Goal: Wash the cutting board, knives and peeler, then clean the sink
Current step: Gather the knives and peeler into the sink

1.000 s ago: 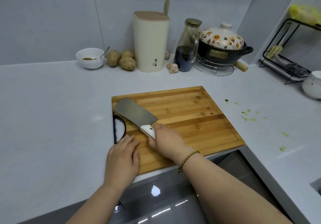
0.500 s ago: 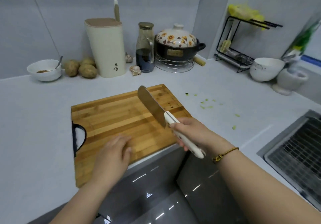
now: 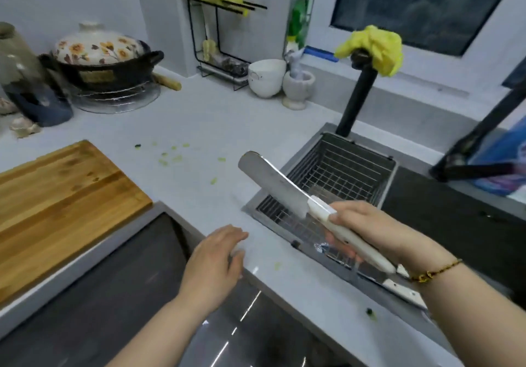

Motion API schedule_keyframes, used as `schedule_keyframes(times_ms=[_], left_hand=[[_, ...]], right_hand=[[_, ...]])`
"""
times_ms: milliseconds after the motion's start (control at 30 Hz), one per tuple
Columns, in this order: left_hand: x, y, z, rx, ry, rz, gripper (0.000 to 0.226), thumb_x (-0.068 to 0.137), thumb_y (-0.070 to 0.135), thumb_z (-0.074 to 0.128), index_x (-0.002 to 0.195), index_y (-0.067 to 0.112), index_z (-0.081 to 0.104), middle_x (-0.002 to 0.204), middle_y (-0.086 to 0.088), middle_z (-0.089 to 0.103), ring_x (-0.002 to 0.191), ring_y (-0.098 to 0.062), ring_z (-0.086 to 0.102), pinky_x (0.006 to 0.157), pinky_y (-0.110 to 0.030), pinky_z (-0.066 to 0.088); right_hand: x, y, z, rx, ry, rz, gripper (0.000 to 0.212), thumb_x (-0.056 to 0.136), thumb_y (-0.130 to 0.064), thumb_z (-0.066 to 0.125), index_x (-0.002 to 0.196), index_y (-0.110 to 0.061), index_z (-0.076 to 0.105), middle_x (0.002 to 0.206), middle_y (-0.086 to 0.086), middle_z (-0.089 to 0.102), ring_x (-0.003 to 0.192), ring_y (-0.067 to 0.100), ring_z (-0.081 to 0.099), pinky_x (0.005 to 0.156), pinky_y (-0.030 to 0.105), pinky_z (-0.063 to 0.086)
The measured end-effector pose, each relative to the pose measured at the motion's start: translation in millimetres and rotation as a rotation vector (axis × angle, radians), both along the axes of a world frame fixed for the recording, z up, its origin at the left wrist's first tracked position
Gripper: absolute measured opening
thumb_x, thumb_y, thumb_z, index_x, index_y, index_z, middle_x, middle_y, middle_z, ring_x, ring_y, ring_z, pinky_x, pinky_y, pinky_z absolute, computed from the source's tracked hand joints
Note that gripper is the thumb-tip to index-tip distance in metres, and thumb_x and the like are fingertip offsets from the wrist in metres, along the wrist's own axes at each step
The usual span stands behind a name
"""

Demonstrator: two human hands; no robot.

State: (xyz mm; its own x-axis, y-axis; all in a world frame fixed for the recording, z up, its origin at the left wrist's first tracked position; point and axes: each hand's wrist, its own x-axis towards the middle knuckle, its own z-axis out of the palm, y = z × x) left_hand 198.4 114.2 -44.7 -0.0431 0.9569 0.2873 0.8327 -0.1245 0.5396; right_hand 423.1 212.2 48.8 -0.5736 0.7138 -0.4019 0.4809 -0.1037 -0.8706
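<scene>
- Two hands are being shown: the right hand (image 3: 378, 233) is being wrapped round the white handle of the cleaver (image 3: 281, 193), while the left hand (image 3: 213, 261) is being held flat and loose-fingered, gripping nothing, at the edge of the surface (image 3: 199, 127).
- The cleaver is being carried in the air over the near side of the wire basket (image 3: 341, 173) in the sink (image 3: 310, 147), with its blade pointing away and leftward. The cutting board (image 3: 57, 196) is being seen well apart to the left, on the surface.
- A second knife (image 3: 398, 285) is being seen lying along the sink's near edge, just below the gripping hand. If the cleaver is being lowered without a look, blade could be knocked against blade, or knuckles could be caught.
- The smooth handle is being judged slippery once wetted, so a drop into the basket is being risked.
- A cut is being risked if the free hand is being reached across under the blade.
- Green scraps (image 3: 173, 156) are being seen scattered on the surface. No peeler is being made out.
</scene>
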Motion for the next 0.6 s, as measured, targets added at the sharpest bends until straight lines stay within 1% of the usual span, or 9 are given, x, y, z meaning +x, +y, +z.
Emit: schedule_keyframes(times_ms=[67,133,200,267,367,433,467,533,600], left_hand=[[45,18,-1,0.018,0.022,-0.081,0.035,0.076,0.024,0.042,0.092,0.009,0.070,0.092,-0.003,0.072,0.097,-0.012,0.048,0.088,-0.024,0.034],[79,29,0,-0.024,0.041,-0.157,0.034,0.075,0.025,0.044,0.092,0.012,0.070,0.092,0.000,0.071,0.093,-0.010,0.053,0.079,-0.019,0.044],[111,40,0,-0.068,0.085,-0.210,0.030,0.073,0.024,0.051,0.093,0.014,0.071,0.093,0.002,0.072,0.091,-0.013,0.065,0.075,-0.023,0.052],[138,53,0,-0.078,0.121,-0.239,0.030,0.067,0.021,0.061,0.095,0.015,0.071,0.096,0.002,0.072,0.091,-0.019,0.069,0.079,-0.028,0.047],[170,71,-6,-0.066,0.203,-0.243,0.029,0.070,0.024,0.060,0.096,0.016,0.071,0.095,0.003,0.071,0.089,-0.018,0.069,0.080,-0.031,0.048],[180,79,-10,-0.127,0.189,-0.234,0.027,0.080,0.019,0.059,0.105,0.013,0.068,0.105,-0.002,0.069,0.100,-0.023,0.065,0.089,-0.038,0.047],[186,84,-11,-0.179,0.156,-0.224,0.030,0.085,0.017,0.058,0.114,0.011,0.064,0.116,-0.004,0.064,0.112,-0.025,0.059,0.098,-0.039,0.040],[191,86,-17,-0.247,0.154,-0.196,0.037,0.092,0.023,0.050,0.127,0.011,0.054,0.130,-0.005,0.055,0.125,-0.023,0.047,0.107,-0.036,0.029],[192,86,-22,-0.256,0.154,-0.171,0.040,0.093,0.025,0.050,0.131,0.012,0.050,0.130,-0.006,0.056,0.123,-0.024,0.049,0.106,-0.036,0.031]], right_hand=[[49,1,0,-0.005,0.015,-0.075,0.020,0.082,-0.023,0.046,0.081,-0.006,0.055,0.058,0.000,0.060,0.039,0.012,0.046,0.035,0.020,0.039],[84,-1,0,-0.003,0.028,-0.127,0.019,0.081,-0.020,0.045,0.075,-0.003,0.052,0.048,-0.001,0.056,0.034,0.012,0.044,0.035,0.019,0.036],[117,-4,3,0.002,0.031,-0.174,0.021,0.077,-0.021,0.045,0.069,-0.002,0.052,0.042,0.000,0.051,0.033,0.013,0.042,0.036,0.018,0.036],[152,-5,2,0.015,0.021,-0.243,0.023,0.083,-0.017,0.047,0.067,-0.001,0.051,0.040,0.004,0.047,0.032,0.014,0.040,0.037,0.019,0.036],[202,-8,-7,0.030,-0.040,-0.352,0.026,0.091,-0.004,0.039,0.070,0.005,0.052,0.049,0.018,0.045,0.034,0.017,0.039,0.038,0.021,0.035],[227,-9,-17,0.028,-0.085,-0.417,0.022,0.090,-0.002,0.040,0.079,0.014,0.051,0.060,0.023,0.047,0.035,0.017,0.040,0.035,0.019,0.035],[239,-9,-23,0.019,-0.102,-0.451,0.022,0.090,-0.002,0.041,0.081,0.016,0.050,0.060,0.023,0.047,0.034,0.017,0.039,0.033,0.020,0.034],[256,-8,-36,0.014,-0.151,-0.479,0.024,0.088,-0.010,0.049,0.076,0.010,0.053,0.052,0.016,0.048,0.034,0.014,0.040,0.033,0.019,0.033],[269,-8,-54,0.026,-0.218,-0.472,0.020,0.085,-0.018,0.053,0.069,-0.005,0.056,0.048,0.003,0.049,0.036,0.013,0.041,0.035,0.020,0.034]])
